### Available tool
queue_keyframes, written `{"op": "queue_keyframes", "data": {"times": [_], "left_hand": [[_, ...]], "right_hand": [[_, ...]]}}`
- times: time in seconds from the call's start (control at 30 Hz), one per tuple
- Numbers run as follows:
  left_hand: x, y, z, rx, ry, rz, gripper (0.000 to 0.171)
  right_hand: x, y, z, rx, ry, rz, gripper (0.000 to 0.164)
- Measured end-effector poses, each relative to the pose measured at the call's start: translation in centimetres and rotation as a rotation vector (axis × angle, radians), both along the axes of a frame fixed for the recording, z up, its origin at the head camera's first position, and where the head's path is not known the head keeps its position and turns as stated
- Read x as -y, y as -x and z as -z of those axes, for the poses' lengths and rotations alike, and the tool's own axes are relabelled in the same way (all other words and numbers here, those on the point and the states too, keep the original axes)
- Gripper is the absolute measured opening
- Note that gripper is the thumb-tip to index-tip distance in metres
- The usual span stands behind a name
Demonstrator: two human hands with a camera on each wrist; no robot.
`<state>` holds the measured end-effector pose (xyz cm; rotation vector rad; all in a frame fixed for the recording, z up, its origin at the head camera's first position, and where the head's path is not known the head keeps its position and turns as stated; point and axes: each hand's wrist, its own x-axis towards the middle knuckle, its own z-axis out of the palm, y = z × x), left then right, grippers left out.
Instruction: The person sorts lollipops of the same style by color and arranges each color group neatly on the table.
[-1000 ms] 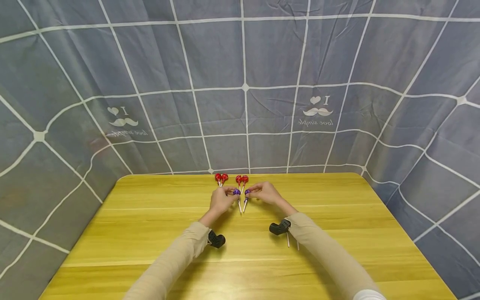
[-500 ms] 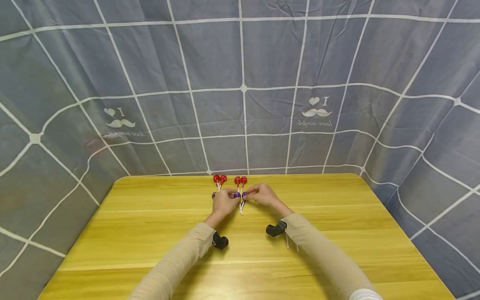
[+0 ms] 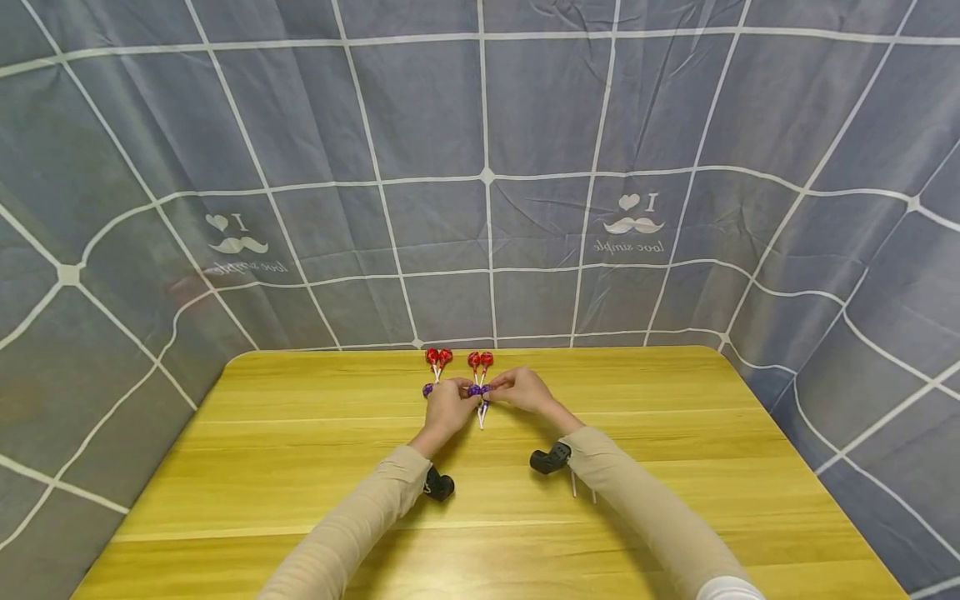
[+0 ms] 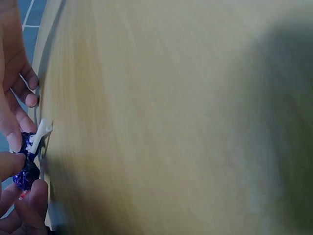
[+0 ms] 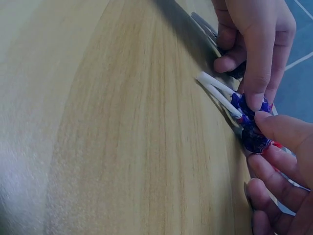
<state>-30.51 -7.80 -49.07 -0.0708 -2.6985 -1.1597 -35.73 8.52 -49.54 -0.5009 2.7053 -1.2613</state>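
Observation:
Two purple-wrapped lollipops lie side by side near the far edge, heads together, white sticks meeting toward me. My left hand [image 3: 450, 407] pinches the left lollipop [image 3: 474, 390] by its head between thumb and fingers. From the other side, my right hand [image 3: 522, 390] pinches the head of the right lollipop [image 5: 254, 139]. Beyond them a pair of red lollipops [image 3: 481, 360] lies with sticks pointing toward the purple ones. Another red pair [image 3: 438, 357] sits farther left. Partly hidden behind my left hand is a further purple lollipop [image 3: 428, 389].
Two white sticks [image 3: 574, 485] poke out from under my right sleeve; what they belong to is hidden. The yellow wood table [image 3: 480, 533] ends just past the red lollipops. A grey checked curtain [image 3: 450, 225] hangs behind it and at both sides.
My hands have drawn closer, bringing the two purple lollipop heads together and their stick ends to meet. The purple lollipop behind my left hand has come into view.

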Motion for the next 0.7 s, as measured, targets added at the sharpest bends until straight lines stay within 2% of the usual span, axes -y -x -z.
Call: {"op": "queue_keyframes", "data": {"times": [0.27,0.4,0.7], "left_hand": [[0.08,0.01,0.03,-0.013,0.048,-0.015,0.027],[0.23,-0.04,-0.02,-0.009,0.041,-0.013,0.027],[0.3,0.06,0.13,-0.005,0.054,-0.003,0.029]], "right_hand": [[-0.56,-0.04,-0.36,0.019,0.045,-0.089,0.031],[-0.47,0.1,-0.46,0.074,0.03,-0.073,0.031],[-0.4,-0.18,-0.62,0.06,-0.006,-0.069,0.029]]}}
